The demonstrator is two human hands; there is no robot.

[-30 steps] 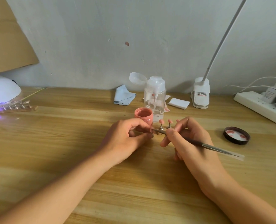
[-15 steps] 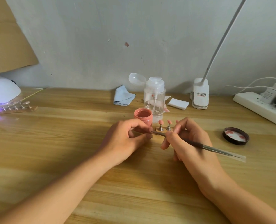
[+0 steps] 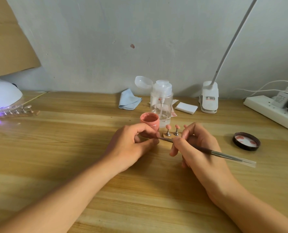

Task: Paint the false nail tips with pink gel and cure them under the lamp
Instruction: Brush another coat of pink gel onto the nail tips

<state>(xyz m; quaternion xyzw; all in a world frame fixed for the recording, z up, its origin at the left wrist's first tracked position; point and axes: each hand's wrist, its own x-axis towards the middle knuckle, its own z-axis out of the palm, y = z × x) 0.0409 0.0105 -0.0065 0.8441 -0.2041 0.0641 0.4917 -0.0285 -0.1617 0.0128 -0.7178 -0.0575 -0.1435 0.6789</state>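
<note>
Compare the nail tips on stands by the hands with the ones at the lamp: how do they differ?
The tips by the hands are pink; the row at the lamp looks clear or unpainted. Two of the near tips show, standing beside the pink gel pot, while several far ones line a strip at the curing lamp, lit by purple glow. Both sets sit on small metal stands on the table.

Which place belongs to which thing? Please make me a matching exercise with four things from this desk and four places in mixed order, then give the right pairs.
Things:
1. pink gel pot
2. black lid
3. curing lamp
4. brush

Places:
A. at the far left edge of the desk, glowing violet
B. held in the right hand
C. just beyond the left hand, open
D. lying inside-up to the right of the hands

Pairs: 1-C, 2-D, 3-A, 4-B
</note>
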